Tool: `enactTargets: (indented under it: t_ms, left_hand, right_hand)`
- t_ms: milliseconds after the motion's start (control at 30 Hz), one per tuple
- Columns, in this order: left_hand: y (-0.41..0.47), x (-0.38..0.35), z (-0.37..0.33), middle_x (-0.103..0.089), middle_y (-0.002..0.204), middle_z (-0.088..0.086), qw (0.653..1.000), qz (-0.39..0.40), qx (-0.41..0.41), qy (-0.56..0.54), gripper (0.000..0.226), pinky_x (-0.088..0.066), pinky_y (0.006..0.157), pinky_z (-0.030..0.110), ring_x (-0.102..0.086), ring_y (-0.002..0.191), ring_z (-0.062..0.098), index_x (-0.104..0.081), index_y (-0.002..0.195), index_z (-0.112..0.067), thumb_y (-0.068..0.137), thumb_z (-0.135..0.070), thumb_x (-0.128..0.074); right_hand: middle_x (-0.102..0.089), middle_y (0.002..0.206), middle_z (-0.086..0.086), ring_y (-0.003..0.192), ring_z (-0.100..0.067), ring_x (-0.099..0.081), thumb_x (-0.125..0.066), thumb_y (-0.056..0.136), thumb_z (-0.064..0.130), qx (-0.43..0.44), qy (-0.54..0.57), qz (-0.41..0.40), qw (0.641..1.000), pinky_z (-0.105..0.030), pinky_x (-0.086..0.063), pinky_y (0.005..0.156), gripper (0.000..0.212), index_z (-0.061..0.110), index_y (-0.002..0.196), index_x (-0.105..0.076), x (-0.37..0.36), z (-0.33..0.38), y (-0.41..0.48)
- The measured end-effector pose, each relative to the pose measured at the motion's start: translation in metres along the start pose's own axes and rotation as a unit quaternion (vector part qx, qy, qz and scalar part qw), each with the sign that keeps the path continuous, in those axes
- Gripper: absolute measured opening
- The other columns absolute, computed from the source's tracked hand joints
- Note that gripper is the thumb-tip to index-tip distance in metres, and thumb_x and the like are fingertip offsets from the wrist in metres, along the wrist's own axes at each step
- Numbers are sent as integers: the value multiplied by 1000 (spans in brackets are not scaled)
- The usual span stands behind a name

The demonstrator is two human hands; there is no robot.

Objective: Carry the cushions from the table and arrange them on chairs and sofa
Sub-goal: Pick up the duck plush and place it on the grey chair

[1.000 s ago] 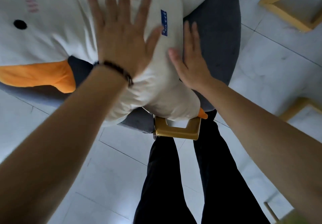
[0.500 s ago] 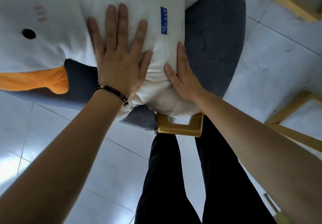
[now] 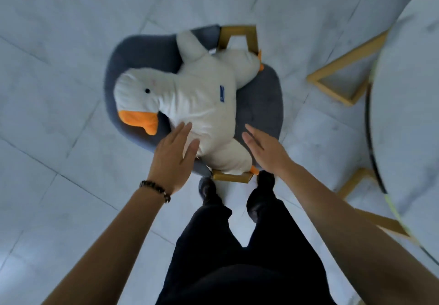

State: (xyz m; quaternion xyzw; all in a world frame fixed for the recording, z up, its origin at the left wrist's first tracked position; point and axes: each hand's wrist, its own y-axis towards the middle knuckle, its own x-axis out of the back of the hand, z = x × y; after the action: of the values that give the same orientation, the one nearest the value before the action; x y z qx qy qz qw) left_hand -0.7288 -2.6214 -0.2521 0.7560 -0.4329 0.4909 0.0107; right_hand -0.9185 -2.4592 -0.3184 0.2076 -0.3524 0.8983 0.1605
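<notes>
On the grey chair [image 3: 259,105] the duck cushion [image 3: 202,100] lies flat across the seat, so this one looks placed. My left hand [image 3: 172,155] and right hand [image 3: 266,150] hover spread wide at its near end, holding nothing. Bench [image 3: 408,105] to my right; other cushions, sofa not visible.

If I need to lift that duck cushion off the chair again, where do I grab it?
Probably the duck cushion by its narrow lower body, from your side: left hand and right hand already flank it, both open, and the head overhangs the grey chair.
</notes>
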Motion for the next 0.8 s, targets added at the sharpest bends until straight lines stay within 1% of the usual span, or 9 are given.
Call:
enactTargets:
  t_ms: [67,133,300,367,400,467,567,700,800]
  left_hand:
    - [-41,32,-13,-42,160,1,997,-44,15,-56,53,-35,113,32,-40,146,21,-39,155,-18,106,-37,-46]
    - [-83,59,-22,-46,157,1,992,-93,21,-87,56,-33,106,24,-43,143,20,-38,155,-18,103,-32,-53]
    - [-158,93,-9,-53,149,-2,942,-217,89,-240,58,-43,109,38,-53,134,17,-42,152,-23,97,-25,-62]
    - [-175,99,-3,-54,147,-5,913,-257,118,-294,57,-44,108,38,-54,131,14,-41,151,-23,98,-23,-61]
    - [-183,100,-3,-54,147,-6,900,-274,134,-310,56,-43,106,36,-54,131,15,-41,152,-23,99,-23,-60]
    - [-199,101,-7,-53,147,-5,879,-306,155,-330,55,-42,102,33,-53,132,16,-40,152,-22,100,-23,-58]
    - [-221,96,-23,-53,147,-5,859,-351,169,-333,55,-41,102,31,-53,129,13,-40,152,-21,101,-23,-58]
    - [-256,62,-53,-52,148,-3,809,-421,222,-345,56,-43,101,32,-54,128,14,-39,152,-19,99,-22,-59]
    - [-297,19,-81,-50,149,0,764,-458,284,-354,59,-46,104,37,-54,128,15,-37,153,-19,98,-18,-60]
  right_hand:
    - [-39,162,4,144,-15,-42,-39,106,53,5,16,-32,999,-29,-29,115,61,26,160,-29,27,31,-44]
    - [-40,160,8,133,-11,-47,-44,103,54,20,35,-72,997,-28,-33,112,65,30,160,-27,49,58,-88]
    - [-45,151,18,131,5,-49,-53,88,59,50,151,-192,968,-30,-41,111,71,35,153,-39,69,89,-179]
    - [-49,148,16,121,20,-48,-54,85,55,52,189,-213,957,-21,-43,102,68,35,150,-44,70,90,-197]
    - [-51,146,15,116,24,-48,-54,85,54,57,192,-211,957,-15,-42,97,68,34,149,-45,73,90,-202]
    - [-53,143,12,120,14,-53,-53,84,53,73,179,-187,963,-12,-40,91,70,31,150,-46,81,89,-208]
    - [-53,145,10,128,-7,-53,-52,84,53,110,150,-150,971,-21,-40,96,71,29,151,-46,101,91,-205]
    - [-52,142,13,130,-7,-51,-53,86,51,173,125,-72,974,-26,-41,99,58,42,142,-42,120,90,-185]
    - [-51,145,14,133,-6,-51,-58,89,45,215,101,20,971,-25,-43,99,61,36,148,-43,119,78,-172]
